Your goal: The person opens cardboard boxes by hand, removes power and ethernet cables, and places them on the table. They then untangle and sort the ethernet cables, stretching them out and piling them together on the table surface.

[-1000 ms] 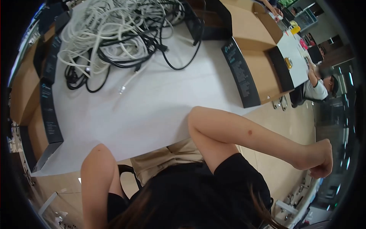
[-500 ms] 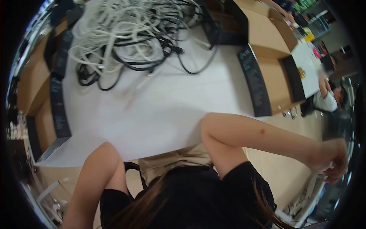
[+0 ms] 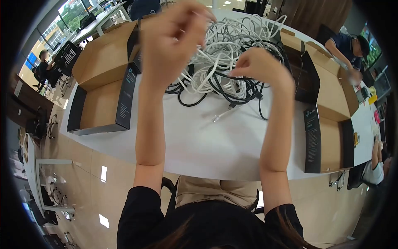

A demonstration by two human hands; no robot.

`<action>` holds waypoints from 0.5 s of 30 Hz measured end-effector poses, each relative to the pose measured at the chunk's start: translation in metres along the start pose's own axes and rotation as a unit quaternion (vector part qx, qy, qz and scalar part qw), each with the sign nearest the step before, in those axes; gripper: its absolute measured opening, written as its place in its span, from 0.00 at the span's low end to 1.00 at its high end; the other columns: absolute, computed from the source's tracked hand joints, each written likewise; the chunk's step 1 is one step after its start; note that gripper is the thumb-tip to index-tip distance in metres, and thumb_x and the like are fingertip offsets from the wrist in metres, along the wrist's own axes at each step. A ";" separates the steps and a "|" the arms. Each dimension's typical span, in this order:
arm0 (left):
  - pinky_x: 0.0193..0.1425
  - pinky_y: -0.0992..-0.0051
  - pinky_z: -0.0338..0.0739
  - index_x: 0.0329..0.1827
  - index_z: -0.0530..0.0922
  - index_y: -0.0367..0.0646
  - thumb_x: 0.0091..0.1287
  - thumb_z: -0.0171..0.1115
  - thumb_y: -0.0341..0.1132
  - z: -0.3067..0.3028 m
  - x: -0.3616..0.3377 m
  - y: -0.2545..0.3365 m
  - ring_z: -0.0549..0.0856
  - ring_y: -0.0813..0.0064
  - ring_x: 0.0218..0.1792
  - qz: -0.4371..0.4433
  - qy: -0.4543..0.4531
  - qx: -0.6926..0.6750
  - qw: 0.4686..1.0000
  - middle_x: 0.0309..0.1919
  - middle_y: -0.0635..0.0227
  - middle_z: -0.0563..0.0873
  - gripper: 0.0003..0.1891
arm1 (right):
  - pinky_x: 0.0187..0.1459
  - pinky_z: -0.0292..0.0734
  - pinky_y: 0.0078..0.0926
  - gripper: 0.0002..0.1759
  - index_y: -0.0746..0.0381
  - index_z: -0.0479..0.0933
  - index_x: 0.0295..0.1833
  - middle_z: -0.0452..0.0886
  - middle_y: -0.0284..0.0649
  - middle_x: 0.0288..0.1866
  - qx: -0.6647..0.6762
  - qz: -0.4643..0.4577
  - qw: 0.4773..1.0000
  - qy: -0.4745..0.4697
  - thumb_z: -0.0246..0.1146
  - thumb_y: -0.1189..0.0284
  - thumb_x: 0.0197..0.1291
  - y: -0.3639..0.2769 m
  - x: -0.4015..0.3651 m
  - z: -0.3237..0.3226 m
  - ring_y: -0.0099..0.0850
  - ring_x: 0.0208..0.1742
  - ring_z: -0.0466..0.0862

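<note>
My left hand (image 3: 174, 41) is raised at the upper middle, smeared by motion, with its fingers curled to the right. It overlaps the left side of a heap of tangled white and grey cables (image 3: 228, 35) on the table. My right hand (image 3: 267, 68) hangs over the heap's right front, bent at the wrist, fingers curved and a gap showing between thumb and forefinger. Below its fingertips lie coiled black cables (image 3: 219, 89). A pale cable end with a clear plug (image 3: 215, 119) points out from the heap toward me.
Open cardboard boxes with black outsides stand on the white table (image 3: 195, 153): one box (image 3: 99, 108) at left, another box (image 3: 329, 145) at right. A black box (image 3: 304, 76) sits beside the heap. A person (image 3: 348, 47) works at far right; others sit farther away.
My view has swung and shifted, showing more of the room. Both forearms have moved from beside and below the table edge up over it, bringing the hands to the cable heap.
</note>
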State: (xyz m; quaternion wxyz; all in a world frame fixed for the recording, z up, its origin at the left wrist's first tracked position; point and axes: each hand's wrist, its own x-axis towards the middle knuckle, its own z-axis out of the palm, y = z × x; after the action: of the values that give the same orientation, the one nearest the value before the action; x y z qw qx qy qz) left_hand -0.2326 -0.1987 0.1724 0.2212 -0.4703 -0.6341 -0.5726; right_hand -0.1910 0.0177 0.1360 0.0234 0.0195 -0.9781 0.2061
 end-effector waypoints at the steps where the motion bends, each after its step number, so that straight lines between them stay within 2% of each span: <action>1: 0.27 0.83 0.72 0.37 0.80 0.38 0.68 0.53 0.31 0.002 0.004 -0.009 0.78 0.86 0.26 -0.065 -0.091 0.050 0.992 0.31 0.68 0.82 0.08 | 0.34 0.77 0.26 0.20 0.66 0.83 0.33 0.84 0.43 0.28 -0.027 0.023 0.999 -0.010 0.70 0.58 0.48 -0.001 0.015 0.014 0.31 0.29 0.82; 3: 0.31 0.78 0.75 0.37 0.80 0.37 0.62 0.59 0.31 0.008 0.002 -0.040 0.81 0.82 0.26 -0.192 -0.249 0.166 0.935 0.26 0.68 0.83 0.07 | 0.33 0.77 0.27 0.21 0.66 0.83 0.30 0.84 0.44 0.26 -0.071 0.058 0.996 -0.002 0.70 0.57 0.46 0.006 0.030 0.039 0.34 0.28 0.83; 5: 0.34 0.75 0.77 0.38 0.81 0.38 0.59 0.60 0.29 0.012 -0.011 -0.093 0.83 0.80 0.28 -0.247 -0.380 0.265 0.851 0.27 0.65 0.84 0.07 | 0.33 0.78 0.28 0.20 0.67 0.82 0.29 0.83 0.44 0.23 -0.106 0.079 0.991 0.035 0.69 0.57 0.46 0.011 0.037 0.054 0.34 0.26 0.84; 7: 0.35 0.76 0.78 0.40 0.81 0.35 0.58 0.58 0.27 0.017 -0.013 -0.123 0.84 0.78 0.30 -0.284 -0.461 0.245 0.804 0.30 0.64 0.86 0.09 | 0.34 0.79 0.30 0.19 0.67 0.82 0.26 0.83 0.43 0.21 -0.041 0.112 0.993 0.011 0.67 0.58 0.46 0.015 0.041 0.048 0.35 0.26 0.85; 8: 0.35 0.76 0.78 0.42 0.80 0.34 0.57 0.58 0.26 0.019 -0.016 -0.130 0.85 0.77 0.30 -0.302 -0.460 0.191 0.812 0.31 0.63 0.86 0.10 | 0.35 0.80 0.30 0.19 0.67 0.81 0.25 0.83 0.43 0.20 -0.009 0.128 0.992 0.000 0.67 0.59 0.46 0.021 0.043 0.044 0.35 0.26 0.85; 9: 0.35 0.76 0.79 0.43 0.79 0.33 0.57 0.57 0.24 0.023 -0.017 -0.130 0.85 0.77 0.30 -0.319 -0.459 0.137 0.818 0.32 0.63 0.86 0.11 | 0.33 0.80 0.28 0.15 0.67 0.80 0.29 0.82 0.40 0.18 0.031 0.104 0.994 0.005 0.61 0.63 0.50 0.025 0.045 0.042 0.32 0.22 0.85; 10: 0.36 0.76 0.79 0.44 0.78 0.32 0.56 0.57 0.23 0.027 -0.017 -0.131 0.85 0.76 0.31 -0.333 -0.458 0.081 0.820 0.33 0.62 0.86 0.12 | 0.32 0.79 0.27 0.15 0.67 0.80 0.30 0.82 0.40 0.18 0.065 0.106 0.992 0.024 0.60 0.64 0.51 0.032 0.046 0.038 0.31 0.21 0.84; 11: 0.35 0.76 0.80 0.53 0.72 0.31 0.59 0.58 0.24 0.032 -0.017 -0.132 0.85 0.75 0.31 -0.342 -0.471 0.101 0.807 0.34 0.60 0.86 0.18 | 0.32 0.79 0.27 0.14 0.67 0.80 0.31 0.82 0.41 0.18 0.100 0.108 0.988 0.042 0.59 0.65 0.52 0.039 0.045 0.035 0.30 0.21 0.84; 14: 0.34 0.76 0.80 0.58 0.67 0.34 0.62 0.59 0.27 0.047 -0.028 -0.150 0.85 0.76 0.32 -0.344 -0.384 -0.024 0.856 0.36 0.60 0.86 0.21 | 0.31 0.78 0.27 0.15 0.67 0.79 0.31 0.82 0.41 0.19 0.159 0.134 0.969 0.132 0.54 0.67 0.57 0.033 0.036 0.025 0.29 0.17 0.82; 15: 0.34 0.75 0.79 0.56 0.67 0.33 0.61 0.60 0.28 0.051 -0.029 -0.152 0.85 0.73 0.31 -0.332 -0.371 -0.008 0.867 0.36 0.58 0.86 0.21 | 0.30 0.78 0.27 0.15 0.67 0.79 0.31 0.82 0.40 0.19 0.168 0.126 0.967 0.146 0.53 0.67 0.58 0.036 0.037 0.024 0.29 0.18 0.82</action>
State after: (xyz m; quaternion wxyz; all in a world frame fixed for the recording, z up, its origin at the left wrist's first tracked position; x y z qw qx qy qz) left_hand -0.3351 -0.1458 0.0577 -0.2368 -0.4117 -0.7835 -0.4007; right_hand -0.2302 0.0399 0.1015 0.1366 -0.1308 -0.9097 0.3698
